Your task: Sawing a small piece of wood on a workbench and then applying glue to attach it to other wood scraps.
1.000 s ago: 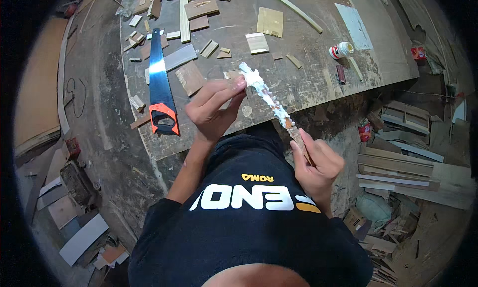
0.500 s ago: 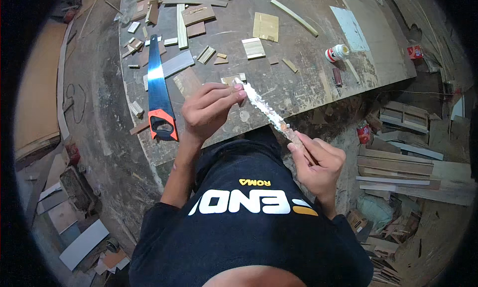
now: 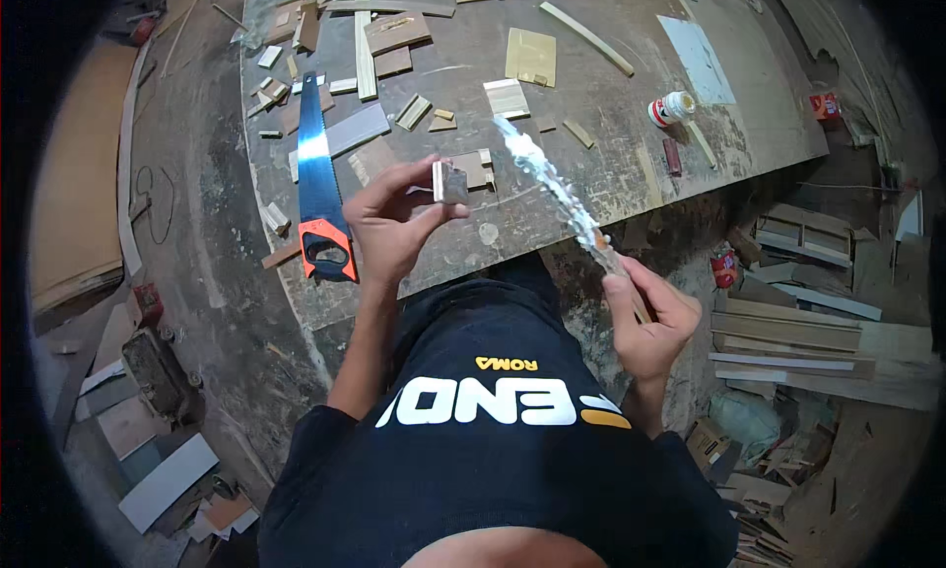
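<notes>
My left hand pinches a small wooden block between thumb and fingers, above the near part of the worktable. In my right hand is the lower end of a thin stick, its upper length caked with white paste, probably glue. The stick points up and to the left, and its tip is apart from the block. Just beyond the block, a small wooden piece with raised strips lies on the table.
On the worktable, a handsaw with an orange handle lies left of my left hand. An open white and red bottle lies at the right. Wood offcuts cover the far left. Boards are stacked at the lower right.
My hands have moved apart. The stick's coated tip has left my left hand and shifted right. My left wrist has turned, bringing the block into view.
</notes>
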### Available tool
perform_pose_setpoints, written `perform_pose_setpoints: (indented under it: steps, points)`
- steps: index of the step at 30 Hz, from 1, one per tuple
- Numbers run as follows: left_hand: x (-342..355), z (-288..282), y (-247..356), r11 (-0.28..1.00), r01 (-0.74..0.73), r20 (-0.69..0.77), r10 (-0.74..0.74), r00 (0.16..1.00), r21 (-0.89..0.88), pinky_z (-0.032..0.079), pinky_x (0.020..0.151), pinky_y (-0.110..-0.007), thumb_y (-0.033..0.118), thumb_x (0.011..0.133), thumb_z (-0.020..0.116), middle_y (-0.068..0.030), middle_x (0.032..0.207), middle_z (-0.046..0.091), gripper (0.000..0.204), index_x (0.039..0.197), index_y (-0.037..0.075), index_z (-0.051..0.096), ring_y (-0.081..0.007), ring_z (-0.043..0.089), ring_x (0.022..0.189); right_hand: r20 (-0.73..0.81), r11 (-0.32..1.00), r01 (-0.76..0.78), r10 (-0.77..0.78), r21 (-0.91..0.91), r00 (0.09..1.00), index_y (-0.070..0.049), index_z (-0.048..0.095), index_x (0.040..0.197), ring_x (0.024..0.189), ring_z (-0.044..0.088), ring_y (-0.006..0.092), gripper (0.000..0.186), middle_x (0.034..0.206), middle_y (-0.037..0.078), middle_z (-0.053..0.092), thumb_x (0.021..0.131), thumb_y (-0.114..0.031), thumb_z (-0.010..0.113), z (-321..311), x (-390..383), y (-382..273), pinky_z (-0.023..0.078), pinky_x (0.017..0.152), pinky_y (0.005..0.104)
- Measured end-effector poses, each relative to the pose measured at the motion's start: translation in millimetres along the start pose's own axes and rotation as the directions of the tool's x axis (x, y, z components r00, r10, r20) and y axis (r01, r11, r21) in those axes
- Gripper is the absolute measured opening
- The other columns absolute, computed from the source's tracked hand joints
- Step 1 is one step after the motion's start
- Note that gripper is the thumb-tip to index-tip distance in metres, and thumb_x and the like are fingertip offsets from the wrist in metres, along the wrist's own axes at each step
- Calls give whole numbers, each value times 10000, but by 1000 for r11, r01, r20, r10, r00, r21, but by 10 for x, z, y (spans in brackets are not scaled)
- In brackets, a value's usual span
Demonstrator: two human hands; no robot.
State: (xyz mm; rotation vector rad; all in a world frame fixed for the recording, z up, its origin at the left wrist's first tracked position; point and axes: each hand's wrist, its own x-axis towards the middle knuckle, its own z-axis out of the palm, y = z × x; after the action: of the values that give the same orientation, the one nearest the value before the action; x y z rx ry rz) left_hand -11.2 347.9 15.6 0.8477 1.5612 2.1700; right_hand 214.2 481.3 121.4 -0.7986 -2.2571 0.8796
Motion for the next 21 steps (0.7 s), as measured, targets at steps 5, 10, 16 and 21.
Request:
perform_pose_setpoints:
  steps: [5,10,16,21]
  points:
    - [-38,-31,-116,800,323,112,-310,944,-506,497,969,-333,109,703,840,-162,1185,636,646,1262,-41,553,-230,614,1110,57,985,-66,58,157,997,53,677,999,557,567,91,195,654,59,639,842,-60,702,-1,-96,108,457,543,230]
    - [-82,33,-124,573,461,259,-402,878,-678,467,1016,-361,142,720,831,-133,1201,632,617,1261,-4,573,-220,599,1136,394,806,-349,159,478,905,57,663,892,482,439,32,343,551,-4,521,1020,-185,456,41,-92,188,317,458,206]
    - [-134,66,-200,537,470,324,-347,880,-700,478,1002,-357,153,689,851,-96,1206,635,624,1244,20,599,-211,608,1116,624,653,-572,189,497,758,53,660,874,462,375,21,348,534,-35,464,1019,-206,479,32,-115,400,272,437,215]
    - [-93,77,-105,615,510,339,-383,860,-601,522,929,-319,213,643,895,-123,1152,650,703,1230,-22,587,-198,642,1049,583,747,-521,222,413,781,32,676,856,468,369,14,267,530,-49,471,985,-143,522,-95,-167,411,270,444,211]
